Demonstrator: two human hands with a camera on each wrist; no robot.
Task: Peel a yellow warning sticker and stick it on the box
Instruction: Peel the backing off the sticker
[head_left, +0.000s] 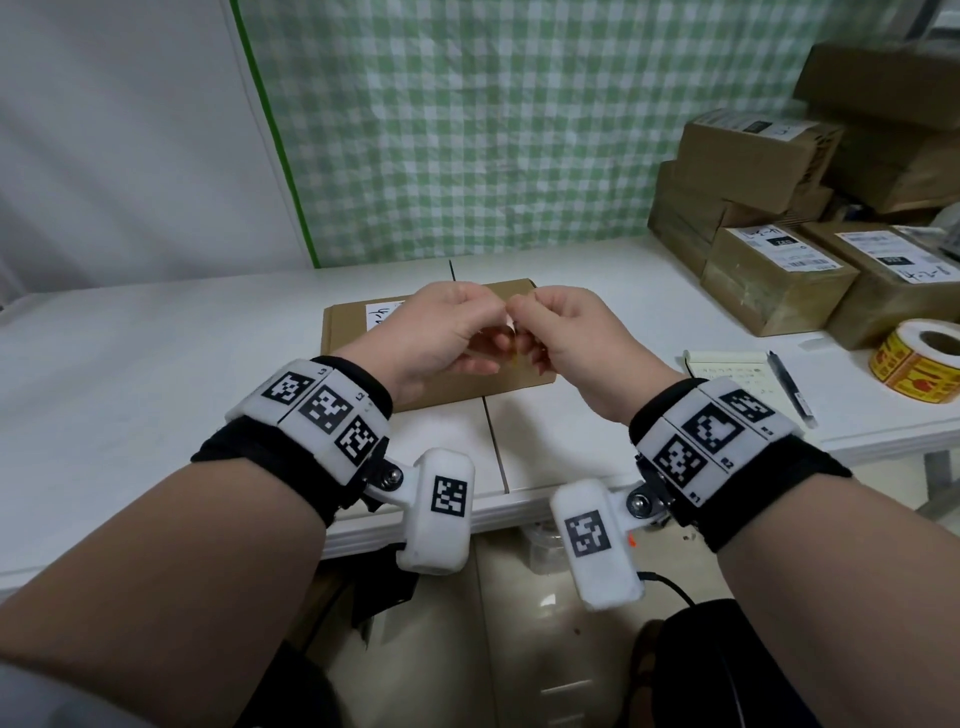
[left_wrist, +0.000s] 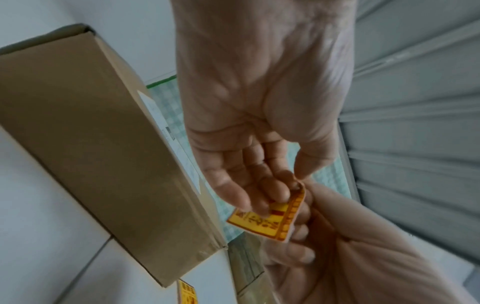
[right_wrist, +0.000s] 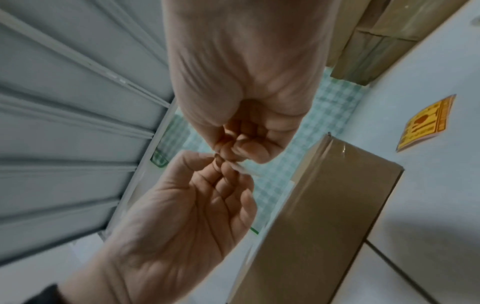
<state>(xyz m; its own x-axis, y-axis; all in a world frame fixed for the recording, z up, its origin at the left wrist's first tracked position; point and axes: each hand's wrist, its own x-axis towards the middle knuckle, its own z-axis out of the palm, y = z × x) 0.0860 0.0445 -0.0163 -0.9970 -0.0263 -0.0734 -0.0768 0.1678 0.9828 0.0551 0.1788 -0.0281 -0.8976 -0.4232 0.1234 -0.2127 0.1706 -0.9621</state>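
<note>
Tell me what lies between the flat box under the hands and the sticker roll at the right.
In the head view, a notepad with a black pen beside it lies on the white table between the box and the sticker roll.

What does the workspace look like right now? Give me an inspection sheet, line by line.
Surface: white table, made of panels with a seam down the middle.
Job's things: flat cardboard box lies in front of the person; yellow warning sticker is held above it, one corner curled; sticker roll stands at the right edge.
Clutter: notepad with pen; labelled cartons stacked back right; a loose yellow sticker lies on the table.
Grippers: left hand and right hand both pinch the sticker, fingertips meeting.
Cables: black cable under the right wrist camera.
Surroundings: green checked cloth behind the table, white wall left.
</note>
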